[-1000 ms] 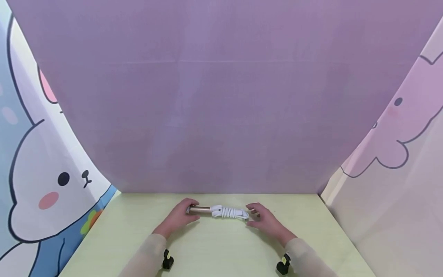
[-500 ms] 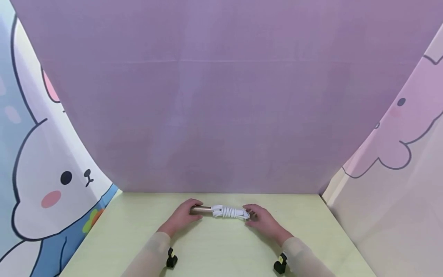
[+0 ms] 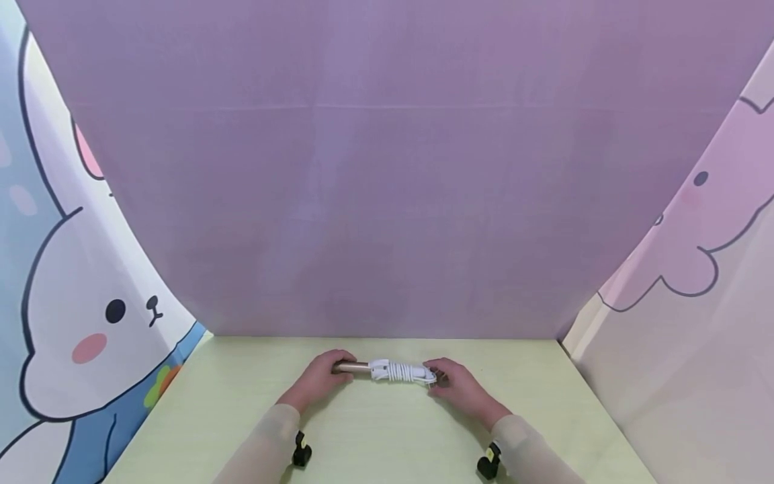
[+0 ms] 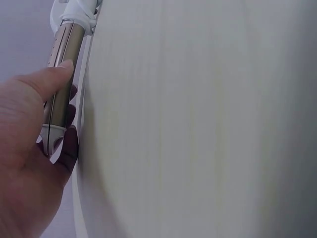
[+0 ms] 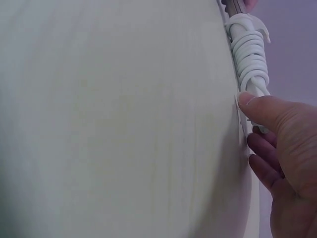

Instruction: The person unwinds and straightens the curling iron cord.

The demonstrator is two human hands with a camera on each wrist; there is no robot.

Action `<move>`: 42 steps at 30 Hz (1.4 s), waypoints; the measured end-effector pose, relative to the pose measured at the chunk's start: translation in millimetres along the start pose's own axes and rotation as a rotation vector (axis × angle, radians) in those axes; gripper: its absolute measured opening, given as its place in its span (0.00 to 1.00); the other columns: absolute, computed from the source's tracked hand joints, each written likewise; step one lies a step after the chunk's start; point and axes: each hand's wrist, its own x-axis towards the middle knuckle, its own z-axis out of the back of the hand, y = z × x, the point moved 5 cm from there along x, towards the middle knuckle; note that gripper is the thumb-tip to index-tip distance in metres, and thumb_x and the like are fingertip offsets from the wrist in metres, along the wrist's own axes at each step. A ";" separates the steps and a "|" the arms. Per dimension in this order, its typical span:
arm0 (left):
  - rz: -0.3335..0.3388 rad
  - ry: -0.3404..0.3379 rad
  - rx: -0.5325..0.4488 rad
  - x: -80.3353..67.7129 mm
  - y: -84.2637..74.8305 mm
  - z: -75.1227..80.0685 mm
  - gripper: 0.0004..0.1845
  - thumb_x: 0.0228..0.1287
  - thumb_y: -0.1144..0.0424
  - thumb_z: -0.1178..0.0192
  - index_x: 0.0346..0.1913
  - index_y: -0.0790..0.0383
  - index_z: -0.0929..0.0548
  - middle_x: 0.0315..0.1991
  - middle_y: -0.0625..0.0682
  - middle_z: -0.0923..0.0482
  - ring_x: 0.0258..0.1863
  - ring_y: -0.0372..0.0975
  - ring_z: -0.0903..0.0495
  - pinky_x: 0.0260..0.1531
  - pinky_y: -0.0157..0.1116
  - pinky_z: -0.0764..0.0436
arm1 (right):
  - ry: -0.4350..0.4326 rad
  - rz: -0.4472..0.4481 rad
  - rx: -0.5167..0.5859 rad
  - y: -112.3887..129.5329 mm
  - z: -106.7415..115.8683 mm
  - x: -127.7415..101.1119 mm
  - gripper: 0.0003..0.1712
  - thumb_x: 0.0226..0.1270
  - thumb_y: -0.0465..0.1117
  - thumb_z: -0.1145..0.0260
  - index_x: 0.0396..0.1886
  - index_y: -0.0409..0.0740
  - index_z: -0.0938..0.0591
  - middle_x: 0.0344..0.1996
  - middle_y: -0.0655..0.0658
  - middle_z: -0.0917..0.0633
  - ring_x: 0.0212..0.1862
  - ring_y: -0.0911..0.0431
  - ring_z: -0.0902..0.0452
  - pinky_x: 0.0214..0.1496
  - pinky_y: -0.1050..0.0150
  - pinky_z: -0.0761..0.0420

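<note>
A curling iron (image 3: 399, 371) with a gold barrel (image 4: 64, 84) and a white handle lies crosswise near the back of the table. Its white cord (image 5: 250, 54) is wound in several turns around the handle. My left hand (image 3: 320, 378) grips the barrel end, thumb (image 4: 62, 72) across the top and fingers curled behind; the pale tip shows below them. At the other end, my right hand (image 3: 462, 386) holds the handle's tail and the cord loop, its thumb (image 5: 262, 106) laid over the near side. The hand partly hides that end.
The pale wood-look table (image 3: 387, 437) meets a purple cloth panel (image 3: 387, 202) just behind the iron. Printed cartoon curtains stand at the left (image 3: 72, 302) and right (image 3: 695, 349). A small black device (image 3: 301, 452) is on each wrist.
My right hand has moved left from beside the cord end to take hold of it. The left hand shifted slightly right along the barrel. Over the last half second, little moved.
</note>
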 end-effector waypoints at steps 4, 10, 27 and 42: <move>-0.005 0.015 -0.007 -1.0 0.3 -0.4 0.15 0.71 0.67 0.24 0.57 0.53 0.11 0.50 0.44 0.13 0.49 0.41 0.15 0.58 0.53 0.17 | -0.007 -0.005 -0.011 1.3 0.6 -0.3 0.34 0.67 0.34 0.19 0.72 0.38 0.18 0.57 0.48 0.13 0.57 0.50 0.15 0.63 0.52 0.14; -0.012 0.049 -0.002 -3.7 -0.7 0.3 0.13 0.74 0.63 0.26 0.57 0.50 0.11 0.50 0.42 0.13 0.49 0.39 0.16 0.57 0.51 0.17 | -0.003 -0.020 0.015 3.8 3.1 -1.9 0.33 0.69 0.34 0.20 0.72 0.36 0.18 0.56 0.47 0.13 0.58 0.49 0.15 0.63 0.52 0.14; -0.022 0.028 -0.092 -12.6 -14.7 25.4 0.11 0.75 0.62 0.25 0.56 0.49 0.11 0.48 0.41 0.13 0.46 0.38 0.16 0.52 0.42 0.16 | -0.132 0.087 0.035 30.0 20.3 -1.5 0.26 0.71 0.37 0.19 0.66 0.36 0.14 0.56 0.44 0.09 0.55 0.46 0.11 0.60 0.44 0.13; -0.017 0.043 -0.107 -21.0 -17.3 30.6 0.11 0.78 0.61 0.29 0.59 0.53 0.13 0.52 0.45 0.14 0.48 0.40 0.17 0.52 0.42 0.18 | -0.253 0.220 -0.032 42.8 20.4 -2.9 0.25 0.63 0.35 0.15 0.59 0.37 0.10 0.48 0.48 0.07 0.47 0.52 0.09 0.54 0.48 0.10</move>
